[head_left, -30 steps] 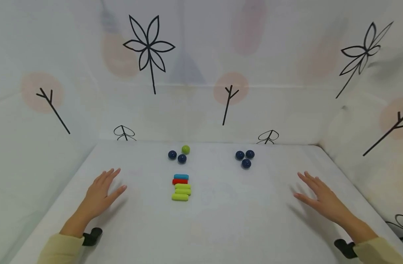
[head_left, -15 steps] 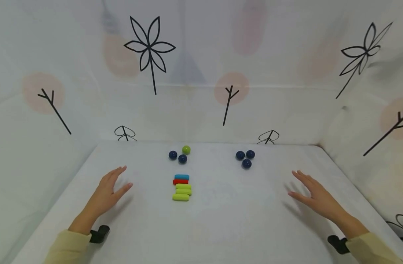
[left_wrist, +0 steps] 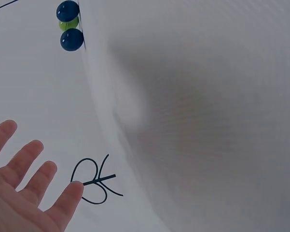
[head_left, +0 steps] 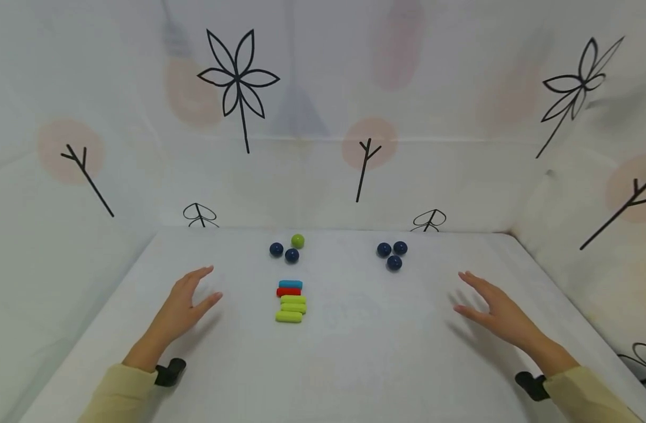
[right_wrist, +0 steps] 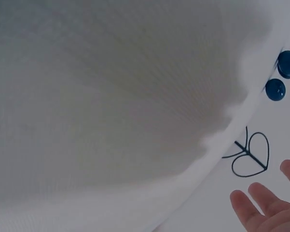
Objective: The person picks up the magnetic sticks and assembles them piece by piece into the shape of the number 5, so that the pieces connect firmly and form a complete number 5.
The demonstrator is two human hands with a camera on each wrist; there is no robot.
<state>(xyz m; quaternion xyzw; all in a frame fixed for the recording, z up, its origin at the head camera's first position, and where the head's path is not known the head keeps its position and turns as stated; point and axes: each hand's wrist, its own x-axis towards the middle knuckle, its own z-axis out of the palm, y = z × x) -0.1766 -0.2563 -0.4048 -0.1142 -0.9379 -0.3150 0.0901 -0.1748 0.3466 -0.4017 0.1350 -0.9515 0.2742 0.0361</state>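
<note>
Your left hand (head_left: 178, 310) and right hand (head_left: 498, 317) are spread, holding nothing; white tabletop (head_left: 370, 358) stretches between them, its far edge (head_left: 337, 230) beyond both. Right of your left hand lie five stubby sticks (head_left: 293, 299), blue, red and yellow-green; ahead-left of your right, three glossy navy balls (head_left: 394, 262).

Plain pale yellow left sleeve (head_left: 117, 392), matching right sleeve (head_left: 587, 392), both long and ending near the wrist, stubby rounded black left wrist device (head_left: 171, 372), similarly shaped black right wrist device (head_left: 531, 386), bare fingers (left_wrist: 66, 205)
</note>
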